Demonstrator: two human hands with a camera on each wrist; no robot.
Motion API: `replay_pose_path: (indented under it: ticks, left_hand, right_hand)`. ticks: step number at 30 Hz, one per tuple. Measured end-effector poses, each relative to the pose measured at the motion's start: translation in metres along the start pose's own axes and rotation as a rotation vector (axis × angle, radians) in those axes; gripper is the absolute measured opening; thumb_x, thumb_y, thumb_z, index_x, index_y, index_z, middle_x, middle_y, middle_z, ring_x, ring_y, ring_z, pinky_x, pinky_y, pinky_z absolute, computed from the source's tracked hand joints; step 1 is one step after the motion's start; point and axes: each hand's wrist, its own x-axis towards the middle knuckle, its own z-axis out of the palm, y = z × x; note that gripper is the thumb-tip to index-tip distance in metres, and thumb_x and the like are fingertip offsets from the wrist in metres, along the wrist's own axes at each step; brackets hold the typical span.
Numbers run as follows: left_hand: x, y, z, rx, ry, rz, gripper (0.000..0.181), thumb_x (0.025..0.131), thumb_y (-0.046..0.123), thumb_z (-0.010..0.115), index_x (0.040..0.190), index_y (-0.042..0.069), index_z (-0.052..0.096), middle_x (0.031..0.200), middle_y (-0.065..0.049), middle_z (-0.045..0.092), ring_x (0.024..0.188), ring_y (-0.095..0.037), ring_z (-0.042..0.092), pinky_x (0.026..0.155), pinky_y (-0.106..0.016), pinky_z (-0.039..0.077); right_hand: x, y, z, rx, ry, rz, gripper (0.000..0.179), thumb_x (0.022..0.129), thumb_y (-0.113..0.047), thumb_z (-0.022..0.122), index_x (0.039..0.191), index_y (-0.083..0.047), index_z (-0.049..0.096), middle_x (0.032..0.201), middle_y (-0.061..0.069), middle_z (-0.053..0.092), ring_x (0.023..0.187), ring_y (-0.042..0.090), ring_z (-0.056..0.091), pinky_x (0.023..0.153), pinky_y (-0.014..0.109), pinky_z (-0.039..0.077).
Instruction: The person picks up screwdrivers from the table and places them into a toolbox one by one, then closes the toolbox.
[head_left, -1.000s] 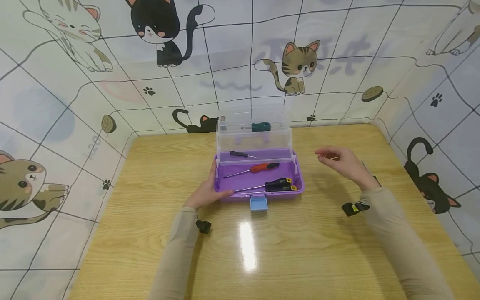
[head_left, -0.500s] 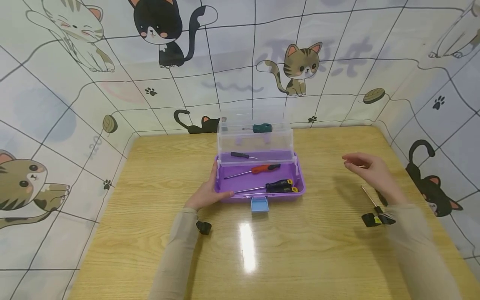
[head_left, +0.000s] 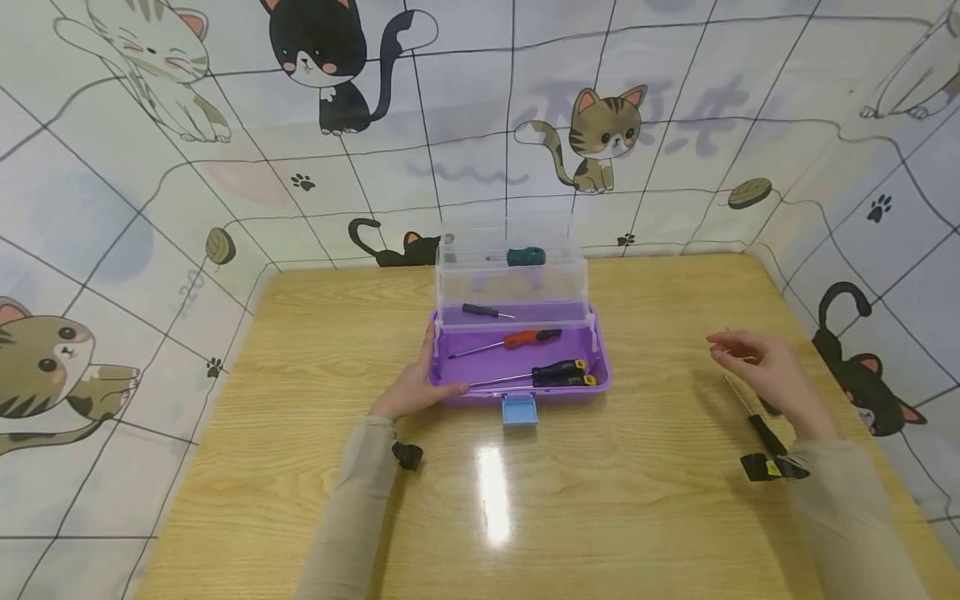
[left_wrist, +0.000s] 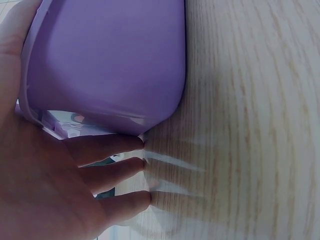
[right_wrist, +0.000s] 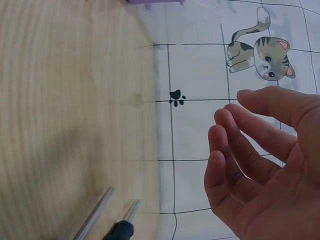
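Observation:
My left hand (head_left: pixel 411 387) grips the left end of a purple toolbox (head_left: pixel 592 333), thumb along its front rim; in the left wrist view several fingertips reach down near the table beside the box's wall (left_wrist: pixel 110 55). Its clear lid (head_left: pixel 510 287) stands raised. Inside lie a red-and-black screwdriver (head_left: pixel 528 338), a small black screwdriver (head_left: pixel 480 310) and two black-and-yellow screwdrivers (head_left: pixel 558 373). My right hand (head_left: pixel 772 367) hovers at the right with loosely curled fingers and nothing in them. Beneath it lies a black-handled screwdriver (head_left: pixel 767 435); a second dark handle (head_left: pixel 771 407) is mostly hidden.
A green-handled screwdriver (head_left: pixel 527 257) shows at the lid's top. The blue latch (head_left: pixel 519 410) hangs down the toolbox's front. A cat-patterned wall covering (head_left: pixel 480 125) borders the wooden table (head_left: pixel 600 500) at the back and sides.
My right hand has moved right and toward me, away from the toolbox, over the screwdrivers lying at the right. My left hand and the toolbox have stayed in place.

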Motion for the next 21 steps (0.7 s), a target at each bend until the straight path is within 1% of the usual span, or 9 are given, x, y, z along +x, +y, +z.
replay_pose_path:
  ticks: [6, 11, 14, 17, 18, 21]
  left_hand:
    - [0.000, 0.001, 0.000, -0.028, -0.002, 0.006, 0.125, 0.078, 0.036, 0.080, 0.151, 0.030, -0.021, 0.158, -0.019, 0.012, 0.136, -0.042, 0.029, 0.111, -0.051, 0.024]
    - [0.000, 0.000, -0.001, 0.006, 0.003, -0.009, 0.125, 0.078, 0.040, 0.080, 0.151, 0.030, -0.021, 0.155, -0.022, 0.018, 0.134, -0.043, 0.034, 0.110, -0.051, 0.027]
    - [-0.001, 0.000, -0.001, 0.027, 0.004, -0.007, 0.126, 0.077, 0.042, 0.080, 0.151, 0.029, -0.021, 0.154, -0.025, 0.020, 0.131, -0.045, 0.036, 0.109, -0.052, 0.028]
    - [-0.001, -0.001, -0.001, 0.032, 0.000, -0.014, 0.125, 0.078, 0.041, 0.079, 0.151, 0.030, -0.022, 0.155, -0.023, 0.019, 0.132, -0.044, 0.035, 0.109, -0.052, 0.028]
    - [-0.001, 0.000, -0.001, 0.029, -0.002, -0.017, 0.125, 0.078, 0.041, 0.079, 0.151, 0.031, -0.022, 0.155, -0.023, 0.019, 0.132, -0.044, 0.035, 0.109, -0.051, 0.028]
    - [0.000, 0.000, 0.000, 0.025, -0.004, -0.018, 0.125, 0.078, 0.040, 0.079, 0.151, 0.030, -0.022, 0.155, -0.022, 0.018, 0.134, -0.043, 0.033, 0.109, -0.052, 0.026]
  right_hand:
    - [-0.012, 0.012, 0.007, -0.005, -0.021, 0.031, 0.035, 0.096, -0.017, 0.061, 0.123, 0.006, 0.061, 0.107, 0.020, 0.067, 0.081, -0.006, 0.056, 0.062, 0.015, 0.047]
    - [-0.019, 0.015, 0.012, -0.022, -0.007, 0.037, 0.033, 0.096, -0.015, 0.061, 0.120, 0.007, 0.062, 0.104, 0.022, 0.067, 0.078, -0.007, 0.054, 0.056, 0.020, 0.047]
    - [-0.024, 0.018, 0.015, -0.039, 0.002, 0.038, 0.032, 0.096, -0.015, 0.061, 0.119, 0.007, 0.062, 0.107, 0.025, 0.066, 0.079, -0.011, 0.051, 0.057, 0.017, 0.047]
    - [-0.029, 0.021, 0.016, -0.047, 0.006, 0.042, 0.033, 0.096, -0.014, 0.061, 0.120, 0.008, 0.062, 0.110, 0.028, 0.063, 0.080, -0.012, 0.049, 0.060, 0.015, 0.046]
    - [-0.031, 0.023, 0.017, -0.052, 0.006, 0.044, 0.033, 0.096, -0.014, 0.061, 0.120, 0.008, 0.062, 0.111, 0.029, 0.063, 0.081, -0.013, 0.048, 0.062, 0.013, 0.044]
    - [-0.038, 0.027, 0.017, -0.054, 0.017, 0.055, 0.033, 0.095, -0.013, 0.062, 0.121, 0.008, 0.061, 0.111, 0.028, 0.063, 0.080, -0.013, 0.048, 0.062, 0.013, 0.044]
